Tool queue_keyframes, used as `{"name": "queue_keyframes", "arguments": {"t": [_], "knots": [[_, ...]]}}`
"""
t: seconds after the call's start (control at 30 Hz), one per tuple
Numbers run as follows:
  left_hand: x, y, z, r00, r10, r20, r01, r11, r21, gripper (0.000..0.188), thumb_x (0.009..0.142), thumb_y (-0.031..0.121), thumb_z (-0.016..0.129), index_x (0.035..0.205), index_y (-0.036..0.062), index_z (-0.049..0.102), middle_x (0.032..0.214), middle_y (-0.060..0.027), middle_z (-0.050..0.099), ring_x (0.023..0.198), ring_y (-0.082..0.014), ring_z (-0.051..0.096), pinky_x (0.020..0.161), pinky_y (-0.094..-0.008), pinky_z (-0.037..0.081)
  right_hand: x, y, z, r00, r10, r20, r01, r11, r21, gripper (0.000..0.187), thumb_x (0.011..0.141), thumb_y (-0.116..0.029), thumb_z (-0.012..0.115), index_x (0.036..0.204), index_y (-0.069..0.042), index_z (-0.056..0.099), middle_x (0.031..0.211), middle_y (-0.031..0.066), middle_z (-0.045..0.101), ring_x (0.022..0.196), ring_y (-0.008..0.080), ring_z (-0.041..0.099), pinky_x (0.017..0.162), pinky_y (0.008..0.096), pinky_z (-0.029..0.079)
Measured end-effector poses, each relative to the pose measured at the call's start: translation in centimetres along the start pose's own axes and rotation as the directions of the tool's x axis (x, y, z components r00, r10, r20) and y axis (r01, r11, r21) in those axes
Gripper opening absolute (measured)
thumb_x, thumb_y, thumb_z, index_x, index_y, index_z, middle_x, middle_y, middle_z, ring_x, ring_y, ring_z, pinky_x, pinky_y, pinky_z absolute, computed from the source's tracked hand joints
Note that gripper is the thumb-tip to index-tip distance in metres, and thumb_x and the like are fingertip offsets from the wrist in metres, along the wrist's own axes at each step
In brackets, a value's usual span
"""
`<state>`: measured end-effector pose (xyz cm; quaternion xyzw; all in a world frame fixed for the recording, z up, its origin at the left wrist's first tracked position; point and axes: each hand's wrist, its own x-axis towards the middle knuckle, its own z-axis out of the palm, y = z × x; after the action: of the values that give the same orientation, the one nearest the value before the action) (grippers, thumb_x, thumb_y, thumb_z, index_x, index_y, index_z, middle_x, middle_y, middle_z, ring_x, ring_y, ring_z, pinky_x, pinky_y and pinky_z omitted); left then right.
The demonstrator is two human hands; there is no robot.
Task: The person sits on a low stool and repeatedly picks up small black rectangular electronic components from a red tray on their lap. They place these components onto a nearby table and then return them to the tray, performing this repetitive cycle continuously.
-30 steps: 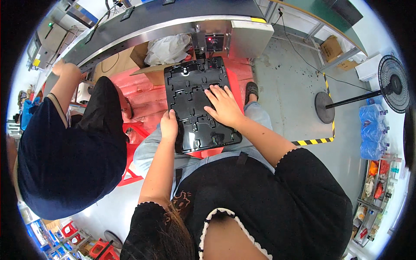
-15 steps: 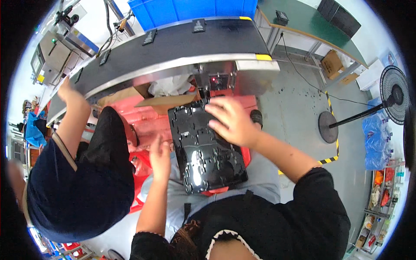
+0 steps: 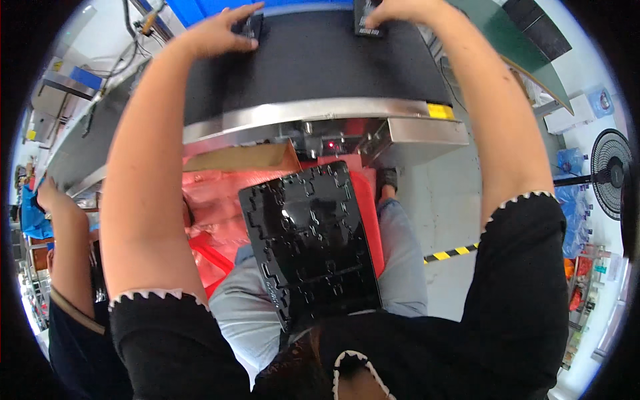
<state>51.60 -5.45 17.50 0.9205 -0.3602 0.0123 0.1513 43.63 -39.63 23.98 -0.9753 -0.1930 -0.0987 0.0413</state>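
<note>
A glossy black moulded plastic tray (image 3: 313, 243) with shaped recesses rests on my lap. Both my arms stretch over it to the dark conveyor belt (image 3: 300, 67). On the far left part of the belt, my left hand (image 3: 220, 32) reaches to a small flat black piece (image 3: 252, 27), thumb and fingers spread either side of it. Farther right, another flat black piece (image 3: 369, 25) with pale print lies at the belt's far edge. My right hand (image 3: 400, 11) has its fingertips closed on that one; its upper part is cut off by the frame.
Below the belt's metal edge (image 3: 267, 117) are a cardboard flap (image 3: 243, 159) and red plastic sheeting (image 3: 220, 200). A co-worker's arm (image 3: 70, 233) is at left. At right stand a green table (image 3: 493, 40) and a black fan (image 3: 610, 173). A blue bin (image 3: 200, 8) is behind the belt.
Both my hands have left the tray and gone up to the black pieces on the belt. The tray now lies on my lap untouched, and the view has moved closer to the belt.
</note>
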Motion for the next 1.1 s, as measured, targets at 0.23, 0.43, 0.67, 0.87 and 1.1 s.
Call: {"name": "queue_keyframes", "arguments": {"t": [0.23, 0.43, 0.67, 0.87, 1.1], "knots": [[-0.9, 8.5, -2.4, 0.985, -0.171, -0.013, 0.167, 0.975, -0.145, 0.087, 0.067, 0.032, 0.085, 0.14, 0.0049, 0.047, 0.139, -0.0214, 0.048, 0.127, -0.0322, 0.047, 0.106, -0.0361, 0.037, -12.6, -11.4, -3.0, 0.93, 0.176, -0.324, 0.091, 0.743, 0.663, 0.023, 0.083, -0.011, 0.068, 0.102, 0.001, 0.068, 0.096, 0.0101, 0.067, 0.088, 0.0169, 0.063, 0.079, 0.0285, 0.05], [-10.1, 13.5, -0.6, 0.905, 0.021, -0.425, -0.097, 0.983, -0.157, 0.08, 0.068, 0.024, 0.083, 0.14, 0.0129, 0.048, 0.142, -0.019, 0.044, 0.129, -0.0362, 0.045, 0.107, -0.0422, 0.037, -18.7, -18.0, 8.8, 0.998, 0.023, 0.063, -0.067, 0.309, 0.949, 0.021, 0.086, -0.014, 0.066, 0.103, -0.001, 0.07, 0.091, 0.0108, 0.07, 0.085, 0.0221, 0.066, 0.079, 0.0317, 0.05], [-22.2, 15.9, 3.3, 0.936, 0.108, -0.335, -0.133, 0.99, -0.051, 0.083, 0.061, 0.021, 0.085, 0.134, 0.0043, 0.051, 0.132, -0.0192, 0.05, 0.12, -0.0366, 0.051, 0.101, -0.0436, 0.041, -18.3, -21.7, 18.6, 1.0, -0.009, -0.027, 0.023, 0.804, 0.594, 0.031, 0.085, -0.02, 0.066, 0.111, -0.003, 0.066, 0.103, 0.0114, 0.063, 0.098, 0.0321, 0.059, 0.089, 0.0424, 0.047], [-27.4, 13.9, 10.8, 0.999, -0.039, -0.016, 0.037, 0.994, -0.106, 0.084, 0.063, 0.021, 0.083, 0.137, 0.0055, 0.046, 0.136, -0.0169, 0.047, 0.129, -0.0353, 0.043, 0.11, -0.0504, 0.031, -20.4, -23.1, 12.4, 0.99, 0.013, -0.143, 0.079, 0.78, 0.621, 0.031, 0.087, -0.021, 0.066, 0.11, 0.0, 0.066, 0.103, 0.0118, 0.062, 0.096, 0.0272, 0.06, 0.087, 0.0355, 0.047], [-28.8, 13.3, 15.3, 0.987, -0.106, 0.116, 0.126, 0.976, -0.176, 0.082, 0.076, 0.032, 0.074, 0.145, 0.0092, 0.037, 0.153, -0.011, 0.032, 0.146, -0.0313, 0.02, 0.117, -0.0555, 0.014, -15.9, -17.4, 3.0, 0.909, 0.037, -0.415, 0.224, 0.797, 0.561, 0.018, 0.088, -0.012, 0.065, 0.102, -0.001, 0.069, 0.096, 0.0066, 0.068, 0.087, 0.0127, 0.063, 0.077, 0.0277, 0.05]]}}
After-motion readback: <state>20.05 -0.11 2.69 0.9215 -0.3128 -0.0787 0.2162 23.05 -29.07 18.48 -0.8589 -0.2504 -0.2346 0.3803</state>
